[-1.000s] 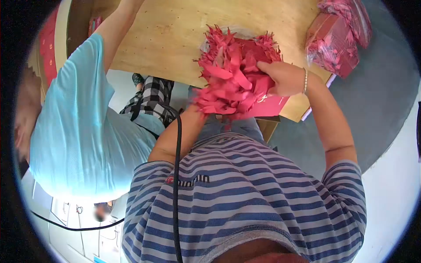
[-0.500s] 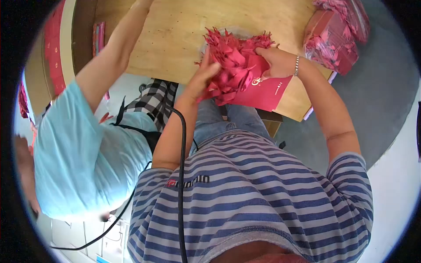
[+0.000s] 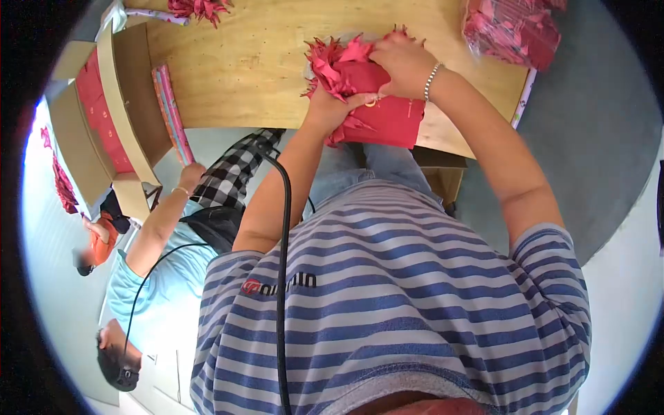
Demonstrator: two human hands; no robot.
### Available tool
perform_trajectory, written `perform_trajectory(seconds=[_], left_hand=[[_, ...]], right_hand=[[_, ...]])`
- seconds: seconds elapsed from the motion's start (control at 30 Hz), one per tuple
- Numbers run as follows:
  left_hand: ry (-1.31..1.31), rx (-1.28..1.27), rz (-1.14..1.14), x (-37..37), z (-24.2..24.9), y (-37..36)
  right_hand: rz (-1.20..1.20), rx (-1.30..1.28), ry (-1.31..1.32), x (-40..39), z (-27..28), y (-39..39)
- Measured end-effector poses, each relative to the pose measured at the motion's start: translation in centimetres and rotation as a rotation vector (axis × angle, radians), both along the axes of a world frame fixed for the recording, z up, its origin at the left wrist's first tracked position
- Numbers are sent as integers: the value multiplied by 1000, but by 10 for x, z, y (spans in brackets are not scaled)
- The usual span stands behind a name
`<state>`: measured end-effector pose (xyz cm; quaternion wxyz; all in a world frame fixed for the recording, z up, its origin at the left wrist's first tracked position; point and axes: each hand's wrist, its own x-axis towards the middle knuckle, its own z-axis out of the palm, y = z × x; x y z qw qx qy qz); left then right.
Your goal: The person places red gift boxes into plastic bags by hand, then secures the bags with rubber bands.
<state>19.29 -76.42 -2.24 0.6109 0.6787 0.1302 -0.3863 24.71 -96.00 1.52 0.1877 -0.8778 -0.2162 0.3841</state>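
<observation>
A bunch of red bags with ribbon-like ends [image 3: 353, 76] lies at the table's front edge, before my body. My left hand [image 3: 333, 109] is wrapped round its left side, thumb across the red face. Bent over the top right of the bunch, my right hand [image 3: 404, 66] wears a beaded bracelet and presses on the red material; its fingertips are partly lost among the ribbons. Some clear plastic shows behind the bunch.
Wrapped red packs [image 3: 512, 31] lie at the table's [image 3: 249, 76] right corner. An open cardboard box [image 3: 142, 90] stands left, beside a co-worker in light blue [image 3: 166, 290]. Another person in orange [image 3: 102, 238] is farther left. A red bundle [image 3: 200, 8] lies at the top.
The co-worker's arm has withdrawn from over the table toward the box. My right hand has moved left over the bunch, and my left hand now grips its side. The view has shifted.
</observation>
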Motion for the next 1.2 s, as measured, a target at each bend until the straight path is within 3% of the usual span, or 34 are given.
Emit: perform_trajectory(seconds=[0.07, 0.2, 0.5, 0.63, 0.8, 0.87, 1.13, 1.2], left_hand=[[65, -98, 44, -1, -13, 0], [205, -116, 64, -6, -36, 0], [-6, -105, -71, -4, -53, 5], [69, -78, -91, 4, -26, 2], [53, -65, -122, 5, -33, 6], [150, -175, -123, 4, -24, 6], [-135, -60, -125, -8, -43, 6], [-132, -71, -88, -9, -48, 7]], right_hand=[[59, 24, -282, -2, -16, -6], [10, 52, 105, -4, -52, -6], [-9, 69, 227, -5, -65, -6], [13, 84, 216, -5, -59, -8], [-12, -14, 226, -7, -50, -6], [17, -12, 239, -3, -36, -6], [-82, 121, 295, -22, -56, -8], [-240, 91, -357, -38, -32, -4]])
